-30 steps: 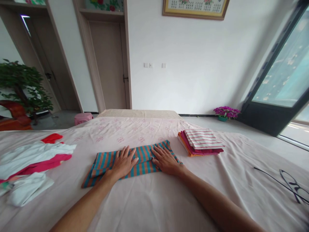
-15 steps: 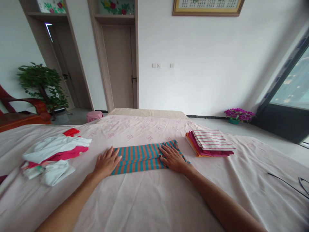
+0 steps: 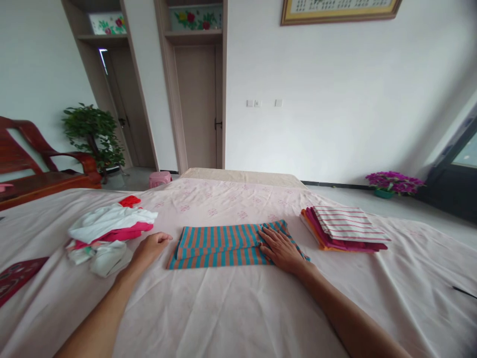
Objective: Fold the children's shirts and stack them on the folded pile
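A teal and brown striped garment [image 3: 219, 243] lies folded into a long flat strip on the bedsheet. On its right end rests my right hand [image 3: 279, 246], palm down with fingers stretched out flat. My left hand [image 3: 151, 248] is apart from the cloth, just beyond its left end, with the fingers curled in and nothing visible in them. A loose heap of white and red clothes [image 3: 112, 223] lies close by on the left. Right of the striped garment sits a folded stack [image 3: 346, 226], with a white, red-striped piece on top of magenta and orange ones.
The pale pink sheet [image 3: 231, 308] has shallow creases. A dark red printed item [image 3: 18, 278] lies at the left edge, and a thin dark object [image 3: 464, 292] at the right edge. Beyond are a wooden armchair [image 3: 84, 164], a pink stool [image 3: 160, 178] and purple flowers [image 3: 397, 181].
My left hand has lifted off the striped garment, moved left and curled its fingers. The right hand stays flat on the cloth. The view has turned left.
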A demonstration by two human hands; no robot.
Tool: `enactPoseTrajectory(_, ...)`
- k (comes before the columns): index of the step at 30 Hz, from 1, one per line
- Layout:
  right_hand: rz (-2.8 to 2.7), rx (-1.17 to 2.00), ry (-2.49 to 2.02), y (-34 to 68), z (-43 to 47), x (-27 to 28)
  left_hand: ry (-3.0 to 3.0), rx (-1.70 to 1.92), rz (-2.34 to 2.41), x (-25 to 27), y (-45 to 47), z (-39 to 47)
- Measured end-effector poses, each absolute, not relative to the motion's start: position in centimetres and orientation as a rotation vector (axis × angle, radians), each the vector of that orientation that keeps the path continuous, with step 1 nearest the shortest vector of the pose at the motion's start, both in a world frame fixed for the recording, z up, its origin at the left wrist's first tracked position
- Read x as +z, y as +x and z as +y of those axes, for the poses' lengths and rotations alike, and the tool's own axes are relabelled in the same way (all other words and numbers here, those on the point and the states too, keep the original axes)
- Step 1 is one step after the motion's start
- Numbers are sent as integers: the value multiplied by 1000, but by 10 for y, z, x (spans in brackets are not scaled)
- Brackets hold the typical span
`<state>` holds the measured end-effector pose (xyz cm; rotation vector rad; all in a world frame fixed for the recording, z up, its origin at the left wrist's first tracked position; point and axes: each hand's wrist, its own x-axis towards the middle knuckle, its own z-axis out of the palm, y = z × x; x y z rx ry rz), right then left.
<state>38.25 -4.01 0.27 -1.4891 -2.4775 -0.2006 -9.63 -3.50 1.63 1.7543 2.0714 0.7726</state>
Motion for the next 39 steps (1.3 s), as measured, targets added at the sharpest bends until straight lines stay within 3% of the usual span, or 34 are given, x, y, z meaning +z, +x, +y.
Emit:
enactPoseTrajectory(7, -2557, -168, -1583, 326, -47, 60, 1696, 741, 1931, 22, -73, -38)
enactPoseTrajectory(10, -2616, 57, -1378, 265, -57, 77, 1703, 718, 1972, 25, -69, -38)
enactPoseTrajectory(13, -2657, 139, -1172, 203, -64, 72, 1705, 695, 2003, 25, -69, -36)
enactPoseTrajectory(18, -2615, -2, -1135, 142, -57, 52, 1738, 683, 2008, 21, -73, -32)
enactPoseTrajectory(28, -2290, 176, -1351, 134, -33, 51, 1824, 617, 2073, 23, -69, -21)
enactPoseTrajectory(32, -2327, 273, -1213, 135, -36, 46, 1829, 595, 2106, 22, -69, -18)
enactPoseTrajectory(39, -2485, 163, -1103, 128, -38, 40, 1831, 575, 2085, 25, -71, -19)
